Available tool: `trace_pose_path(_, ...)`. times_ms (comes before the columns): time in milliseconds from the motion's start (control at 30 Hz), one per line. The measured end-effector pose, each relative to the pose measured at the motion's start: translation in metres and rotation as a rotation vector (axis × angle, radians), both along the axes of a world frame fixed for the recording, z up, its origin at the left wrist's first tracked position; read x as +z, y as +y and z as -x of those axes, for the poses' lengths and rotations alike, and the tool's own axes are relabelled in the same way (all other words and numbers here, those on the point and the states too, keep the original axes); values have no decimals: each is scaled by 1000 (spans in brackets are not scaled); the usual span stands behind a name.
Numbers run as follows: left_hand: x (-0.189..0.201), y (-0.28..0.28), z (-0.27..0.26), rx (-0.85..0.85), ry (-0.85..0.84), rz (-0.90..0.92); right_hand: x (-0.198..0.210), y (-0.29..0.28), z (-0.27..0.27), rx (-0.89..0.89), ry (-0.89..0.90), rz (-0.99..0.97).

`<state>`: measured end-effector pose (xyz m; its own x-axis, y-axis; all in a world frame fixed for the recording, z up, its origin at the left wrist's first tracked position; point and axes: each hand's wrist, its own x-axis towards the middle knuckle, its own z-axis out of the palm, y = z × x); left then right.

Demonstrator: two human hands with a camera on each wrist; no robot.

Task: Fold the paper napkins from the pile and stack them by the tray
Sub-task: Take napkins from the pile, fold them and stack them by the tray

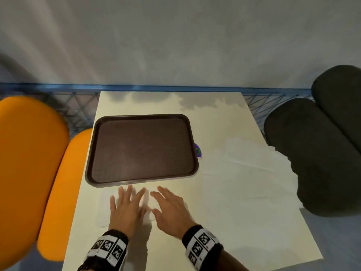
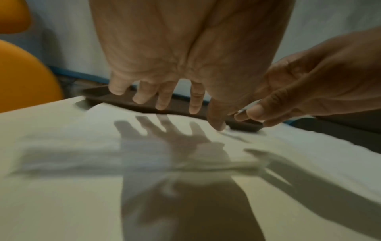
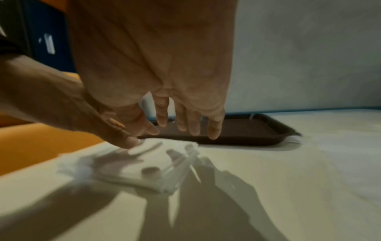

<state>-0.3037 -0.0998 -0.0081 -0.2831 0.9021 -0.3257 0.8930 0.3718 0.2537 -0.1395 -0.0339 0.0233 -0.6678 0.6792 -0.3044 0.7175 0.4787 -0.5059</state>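
Left hand [image 1: 125, 209] and right hand [image 1: 172, 210], fingers spread and relaxed, grasp nothing and hover over the folded napkins [image 3: 142, 164], left thumb apparently touching them. The stack lies flat just before the tray [image 1: 97, 149], long axis parallel to its near rim. Best technique: press evenly, squaring edges. The unfolded pile [image 1: 250, 173] lies right of the tray.

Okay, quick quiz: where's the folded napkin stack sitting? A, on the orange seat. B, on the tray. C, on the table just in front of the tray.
C: the napkins lie on the table at the tray's near edge, under both hands.
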Motion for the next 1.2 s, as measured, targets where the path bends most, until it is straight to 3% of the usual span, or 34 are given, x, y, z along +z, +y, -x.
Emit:
trace_pose_path(100, 12, 23, -49, -200, -156, -99, -1, 11, -56, -249, 89, 74)
trace_pose_path(233, 13, 47, -115, -431, -350, 77, -10, 25, -165, -465, -90, 52)
trace_pose_path(300, 6, 56, -149, -483, -331, 155, -13, 29, -220, -610, -117, 61)
trace_pose_path(467, 2, 61, -187, -544, -198, 256, -14, 59, -292, -921, -64, 62)
trace_pose_path(700, -7, 59, -194, -467, -221, 330, -27, 104, -310, -1025, -37, 242)
trace_pose_path(1033, -6, 61, -191, -473, -245, 330, -13, 114, -300, -945, 134, 180)
trace_pose_path(1200, -4, 58, -192, -458, -267, 321, -20, 119, -304, -1026, -22, 213)
